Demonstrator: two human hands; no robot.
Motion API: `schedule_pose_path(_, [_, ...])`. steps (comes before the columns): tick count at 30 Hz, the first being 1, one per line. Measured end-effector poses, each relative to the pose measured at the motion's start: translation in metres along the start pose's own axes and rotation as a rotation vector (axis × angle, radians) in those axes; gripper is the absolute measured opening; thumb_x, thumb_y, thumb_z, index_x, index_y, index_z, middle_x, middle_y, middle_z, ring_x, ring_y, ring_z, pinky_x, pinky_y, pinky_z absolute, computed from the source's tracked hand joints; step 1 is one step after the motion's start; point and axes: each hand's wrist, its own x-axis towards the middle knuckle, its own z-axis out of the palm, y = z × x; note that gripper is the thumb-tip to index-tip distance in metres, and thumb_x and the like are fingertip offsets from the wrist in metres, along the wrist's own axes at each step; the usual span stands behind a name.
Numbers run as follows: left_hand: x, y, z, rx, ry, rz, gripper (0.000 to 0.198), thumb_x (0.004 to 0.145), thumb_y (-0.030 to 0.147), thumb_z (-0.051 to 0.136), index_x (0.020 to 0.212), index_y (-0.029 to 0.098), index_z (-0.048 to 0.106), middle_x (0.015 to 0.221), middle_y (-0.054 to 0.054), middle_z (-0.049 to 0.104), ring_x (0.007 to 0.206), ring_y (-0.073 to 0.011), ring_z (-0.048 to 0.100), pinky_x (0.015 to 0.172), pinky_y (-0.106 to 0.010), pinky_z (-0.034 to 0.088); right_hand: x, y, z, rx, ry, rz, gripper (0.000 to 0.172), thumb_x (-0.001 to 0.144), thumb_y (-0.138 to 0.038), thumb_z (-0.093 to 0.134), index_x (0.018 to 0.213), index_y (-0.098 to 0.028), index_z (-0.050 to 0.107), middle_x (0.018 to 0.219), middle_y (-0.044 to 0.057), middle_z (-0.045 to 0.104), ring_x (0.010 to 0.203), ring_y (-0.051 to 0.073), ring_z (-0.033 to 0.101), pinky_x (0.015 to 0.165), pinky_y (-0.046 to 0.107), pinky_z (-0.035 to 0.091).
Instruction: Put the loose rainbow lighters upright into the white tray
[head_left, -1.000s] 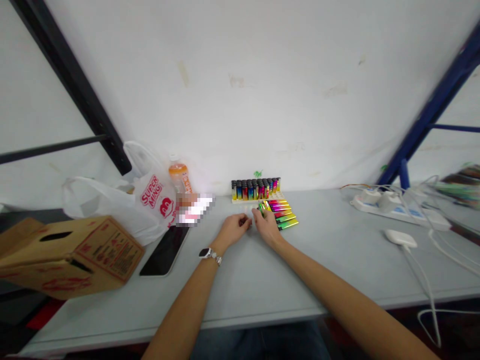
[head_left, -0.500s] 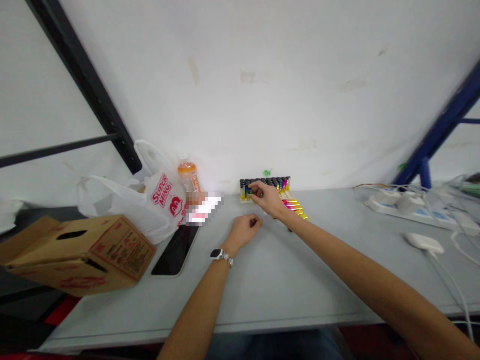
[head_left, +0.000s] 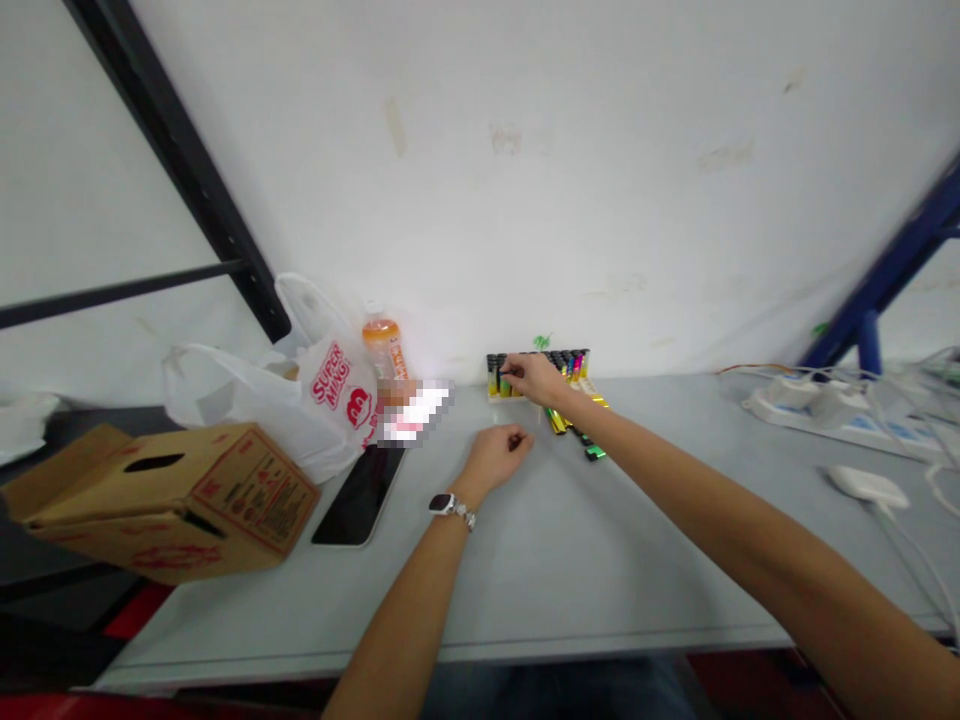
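Small slim cylinders (head_left: 579, 366) with black tops and shiny yellow, blue and magenta sides stand upright in rows in a pale tray (head_left: 504, 399) against the wall. My right hand (head_left: 534, 377) reaches over the tray's left part, with thumb and fingers pinched at a black-topped cylinder (head_left: 493, 375). The hand hides the middle of the rows. More shiny cylinders (head_left: 556, 420), yellow and green, lie on the table under my right wrist. My left hand (head_left: 496, 456) rests on the table in front of the tray, fingers curled together; whatever they hold is hidden.
On the left are a cardboard box (head_left: 247, 490), a white plastic bag (head_left: 322, 400), an orange drink bottle (head_left: 384, 345) and a dark phone (head_left: 360, 500). At right lie a power strip (head_left: 817, 415) with plugs and cables, and a white charger (head_left: 868, 487).
The view has shifted slightly. My right hand has moved a little up at the tray's left part, uncovering more of the lying yellow and green cylinders. My left hand keeps its curled pose.
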Motion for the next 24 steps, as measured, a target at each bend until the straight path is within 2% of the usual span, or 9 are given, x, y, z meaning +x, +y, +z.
schedule_pose_path(4, [0.001, -0.002, 0.001, 0.0, -0.002, 0.007, 0.033, 0.087, 0.04, 0.049, 0.079, 0.016, 0.07, 0.065, -0.002, 0.065, 0.059, -0.0138, 0.053, 0.056, -0.024, 0.035, -0.006, -0.007, -0.006, -0.231, 0.047, -0.014, 0.025, 0.09, -0.033, 0.056, 0.106, -0.023, 0.073, 0.115, 0.01, 0.054, 0.107, 0.022, 0.05, 0.082, 0.03, 0.043])
schedule_pose_path(8, [0.001, -0.004, 0.002, -0.006, 0.004, 0.013, 0.034, 0.087, 0.041, 0.049, 0.08, 0.016, 0.07, 0.066, -0.002, 0.065, 0.06, -0.0138, 0.053, 0.056, -0.024, 0.034, -0.017, -0.011, -0.002, -0.346, 0.016, -0.022, 0.037, 0.092, -0.032, 0.052, 0.126, -0.026, 0.066, 0.113, 0.012, 0.048, 0.11, 0.026, 0.045, 0.093, 0.038, 0.039])
schedule_pose_path(11, [0.001, -0.003, 0.002, -0.001, 0.003, 0.012, 0.035, 0.087, 0.042, 0.049, 0.078, 0.016, 0.07, 0.063, -0.002, 0.063, 0.058, -0.0135, 0.051, 0.056, -0.024, 0.033, -0.033, -0.008, 0.002, -0.371, 0.023, -0.019, 0.053, 0.09, -0.03, 0.054, 0.143, -0.026, 0.049, 0.119, 0.014, 0.046, 0.11, 0.028, 0.043, 0.094, 0.041, 0.038])
schedule_pose_path(13, [0.001, -0.002, 0.002, 0.004, -0.001, 0.012, 0.035, 0.087, 0.043, 0.048, 0.078, 0.016, 0.07, 0.063, -0.001, 0.063, 0.058, -0.0133, 0.05, 0.055, -0.024, 0.032, -0.048, -0.003, 0.002, -0.341, 0.058, -0.015, 0.061, 0.088, -0.03, 0.056, 0.147, -0.023, 0.042, 0.121, 0.014, 0.046, 0.11, 0.028, 0.043, 0.095, 0.04, 0.037])
schedule_pose_path(15, [0.002, 0.0, 0.001, 0.013, -0.009, 0.011, 0.034, 0.087, 0.042, 0.048, 0.079, 0.016, 0.07, 0.064, -0.001, 0.063, 0.058, -0.0133, 0.051, 0.056, -0.024, 0.033, -0.066, 0.003, -0.002, -0.311, 0.095, 0.018, 0.052, 0.088, -0.029, 0.056, 0.139, -0.019, 0.05, 0.119, 0.014, 0.048, 0.11, 0.026, 0.044, 0.096, 0.038, 0.037])
schedule_pose_path(17, [0.002, 0.002, 0.001, 0.031, -0.021, 0.013, 0.033, 0.087, 0.041, 0.048, 0.079, 0.016, 0.069, 0.065, -0.001, 0.064, 0.059, -0.0135, 0.052, 0.056, -0.023, 0.034, -0.085, 0.01, -0.009, -0.324, 0.092, 0.092, 0.035, 0.089, -0.031, 0.054, 0.12, -0.017, 0.063, 0.114, 0.014, 0.051, 0.108, 0.026, 0.044, 0.095, 0.038, 0.036])
schedule_pose_path(19, [0.003, 0.005, 0.001, 0.051, -0.023, 0.017, 0.032, 0.087, 0.04, 0.048, 0.078, 0.017, 0.069, 0.064, -0.001, 0.063, 0.059, -0.0136, 0.052, 0.057, -0.023, 0.034, -0.102, 0.014, -0.018, -0.363, 0.06, 0.169, 0.027, 0.089, -0.037, 0.054, 0.102, -0.018, 0.068, 0.109, 0.013, 0.054, 0.107, 0.028, 0.044, 0.093, 0.039, 0.036])
schedule_pose_path(21, [0.003, 0.005, 0.004, 0.067, -0.02, 0.026, 0.032, 0.087, 0.04, 0.048, 0.078, 0.017, 0.069, 0.063, -0.001, 0.063, 0.059, -0.0137, 0.052, 0.056, -0.024, 0.034, -0.113, 0.014, -0.025, -0.4, 0.031, 0.222, 0.029, 0.087, -0.044, 0.056, 0.094, -0.019, 0.069, 0.106, 0.013, 0.056, 0.106, 0.029, 0.044, 0.092, 0.04, 0.035])
schedule_pose_path(24, [0.005, 0.003, 0.008, 0.063, -0.012, 0.039, 0.034, 0.087, 0.043, 0.048, 0.079, 0.017, 0.069, 0.064, 0.0, 0.063, 0.059, -0.0138, 0.052, 0.056, -0.024, 0.034, -0.114, 0.009, -0.031, -0.446, -0.019, 0.267, 0.038, 0.083, -0.051, 0.059, 0.097, -0.018, 0.07, 0.108, 0.015, 0.057, 0.108, 0.03, 0.045, 0.092, 0.04, 0.034])
